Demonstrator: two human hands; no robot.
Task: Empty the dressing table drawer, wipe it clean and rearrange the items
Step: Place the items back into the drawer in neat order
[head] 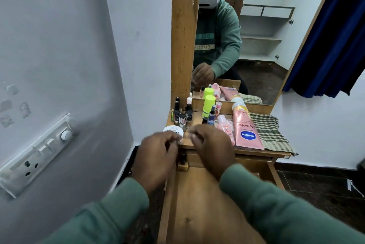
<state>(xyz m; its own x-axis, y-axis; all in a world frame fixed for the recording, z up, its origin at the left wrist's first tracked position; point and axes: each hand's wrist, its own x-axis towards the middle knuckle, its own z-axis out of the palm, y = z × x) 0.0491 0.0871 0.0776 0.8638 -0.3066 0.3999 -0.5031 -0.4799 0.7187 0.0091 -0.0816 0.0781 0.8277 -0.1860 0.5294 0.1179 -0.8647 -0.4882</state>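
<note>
Pale blue walls close in a narrow corner where a wooden dressing table [254, 153] stands against its mirror [256, 32], a switchboard [39, 153] fixed to the wall on the left. Its drawer [199, 204] is pulled out toward the viewer, long axis running from the table front to the camera, and the visible wooden floor is bare apart from a small dark bottle [183, 158] standing upright at the far left corner.

On the tabletop, a pink Vaseline tube [245, 125] lies flat, cap toward the mirror and crimped end toward the drawer. Beside it on the right is a green checked cloth [270, 131]. A lime-capped can [209, 106], nail polish bottles [182, 113] and a white jar [172, 130] stand upright to the left.

Both hands hover over the table's front edge, in green sleeves. The left hand [156, 157] and right hand [213, 149] have fingers curled loosely; blur hides whether either pinches anything.
</note>
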